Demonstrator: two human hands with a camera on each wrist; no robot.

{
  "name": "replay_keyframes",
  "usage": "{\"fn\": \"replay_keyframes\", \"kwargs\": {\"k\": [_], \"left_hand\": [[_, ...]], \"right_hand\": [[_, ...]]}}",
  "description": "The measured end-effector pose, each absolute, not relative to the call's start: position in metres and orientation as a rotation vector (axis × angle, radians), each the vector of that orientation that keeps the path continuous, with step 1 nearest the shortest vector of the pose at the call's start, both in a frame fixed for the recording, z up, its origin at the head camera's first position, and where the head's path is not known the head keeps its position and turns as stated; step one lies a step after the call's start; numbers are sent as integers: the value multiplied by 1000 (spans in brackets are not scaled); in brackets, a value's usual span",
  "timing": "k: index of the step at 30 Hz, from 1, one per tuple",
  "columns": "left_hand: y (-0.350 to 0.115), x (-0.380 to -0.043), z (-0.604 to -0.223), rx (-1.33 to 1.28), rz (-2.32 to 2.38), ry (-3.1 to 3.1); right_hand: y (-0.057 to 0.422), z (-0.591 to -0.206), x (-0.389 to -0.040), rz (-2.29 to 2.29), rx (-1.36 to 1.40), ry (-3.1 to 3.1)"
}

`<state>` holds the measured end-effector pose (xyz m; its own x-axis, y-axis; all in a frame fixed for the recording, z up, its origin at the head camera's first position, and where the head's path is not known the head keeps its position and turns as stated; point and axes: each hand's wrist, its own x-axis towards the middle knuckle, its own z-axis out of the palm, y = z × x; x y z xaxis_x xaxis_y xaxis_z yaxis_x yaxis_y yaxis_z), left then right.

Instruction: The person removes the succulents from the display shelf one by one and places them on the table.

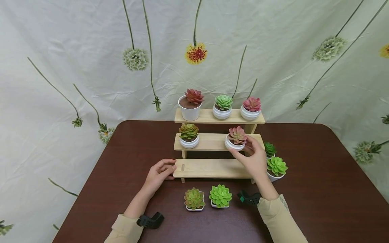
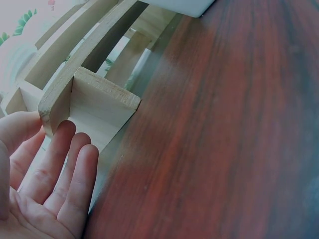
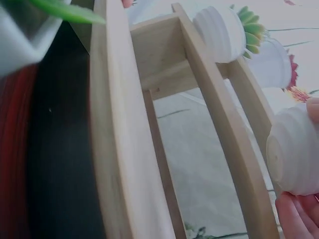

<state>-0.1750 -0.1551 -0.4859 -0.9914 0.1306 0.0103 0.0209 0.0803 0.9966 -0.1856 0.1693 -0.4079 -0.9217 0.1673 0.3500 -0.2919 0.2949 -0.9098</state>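
My right hand [image 1: 256, 159] pinches a white ribbed pot holding a pink succulent [image 1: 237, 135] between thumb and fingers, over the right part of the middle tier. In the right wrist view the pot's base [image 3: 286, 157] shows tilted beside the boards, fingertips on its side. My left hand [image 1: 158, 173] holds the left end of the lowest tier of a three-tier wooden plant stand [image 1: 212, 168]; the left wrist view has the thumb at the board's end [image 2: 50, 112] and fingers curling beneath it. A green-brown succulent [image 1: 189, 136] stands at the left of the middle tier.
Along the top tier stand a dark red succulent [image 1: 190, 105], a pale green one [image 1: 223, 107] and a pink one [image 1: 251, 108]. Two square-potted succulents, brownish [image 1: 194, 199] and green [image 1: 220, 196], sit before the stand. Two more green ones [image 1: 277, 167] are right of it.
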Motion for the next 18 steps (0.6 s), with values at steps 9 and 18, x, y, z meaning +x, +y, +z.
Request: {"fn": "replay_keyframes", "kwargs": {"k": [9, 18], "left_hand": [[-155, -176, -488, 161, 2066, 2248], [-156, -175, -488, 169, 2068, 2245]], "right_hand": [[184, -408, -178, 1593, 14, -2194], [203, -403, -177, 1612, -23, -2125]]}}
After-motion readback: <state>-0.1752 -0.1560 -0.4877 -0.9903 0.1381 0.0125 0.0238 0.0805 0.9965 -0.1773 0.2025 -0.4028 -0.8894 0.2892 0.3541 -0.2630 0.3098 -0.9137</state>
